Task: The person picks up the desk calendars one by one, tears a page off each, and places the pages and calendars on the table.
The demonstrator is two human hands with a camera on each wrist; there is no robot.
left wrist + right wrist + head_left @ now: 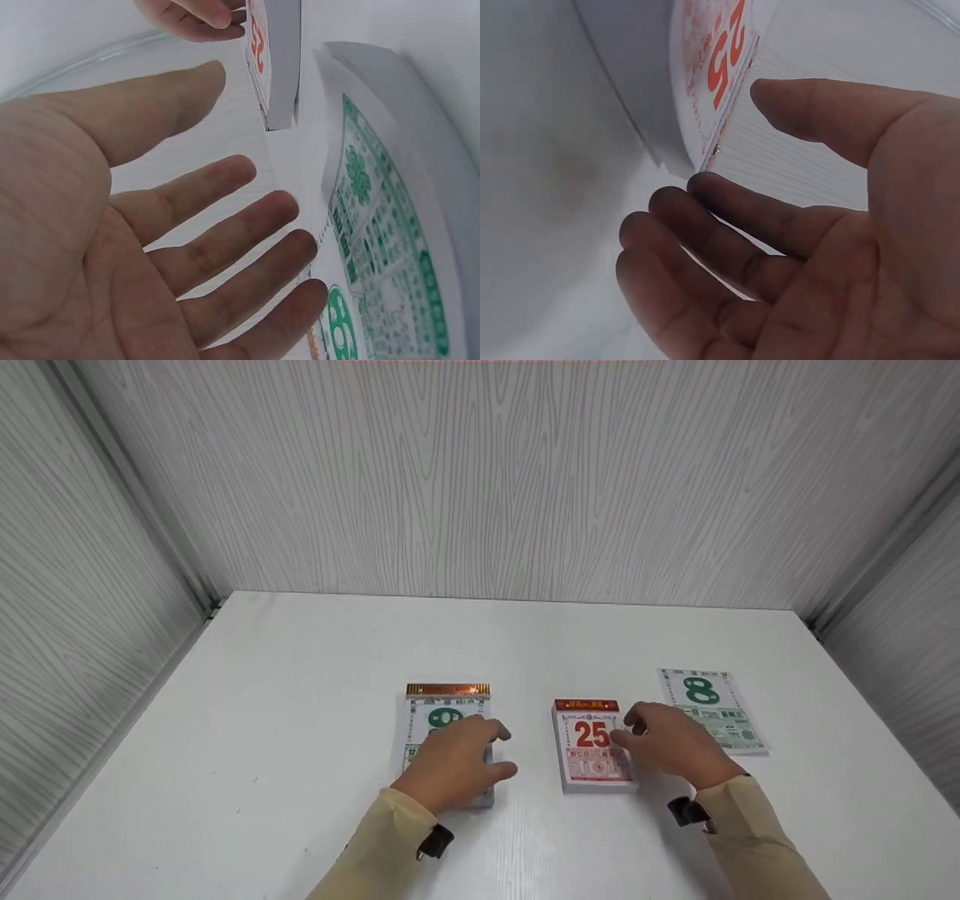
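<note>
Calendars first, going left to right: your left hand (455,761) hovers over the green tear-off calendar pad (442,712), the one with the gold binding strip at the far end. From the left wrist view, your fingers (225,240) are spread and relaxed, palm facing the printed page, gripping nothing. I can't tell whether the fingertips actually touch the paper or just float above it.

Next over, the red calendar pad (592,744) showing 25 sits just off your right hand's fingertips. Your right hand (671,746) is loose too, fingers (705,225) lightly bent and holding nothing, with the tips right at the pad's near edge in the right wrist view and the thumb out to the side. Past that hand's knuckles, well clear of everything, lies a loose green sheet (712,709) printed with an 8, flat on the white table (300,660).

What I'd watch for: both pads are stacks of thin pages on a slick tabletop. If you push down off-centre or drag sideways, the whole pad will probably skate instead of staying put. If your right fingertips catch the page edge at an angle, you could lift several sheets at once or crease the top one. The loose sheet behind your right hand looks light enough that a quick sleeve swing could flick it off its spot.
</note>
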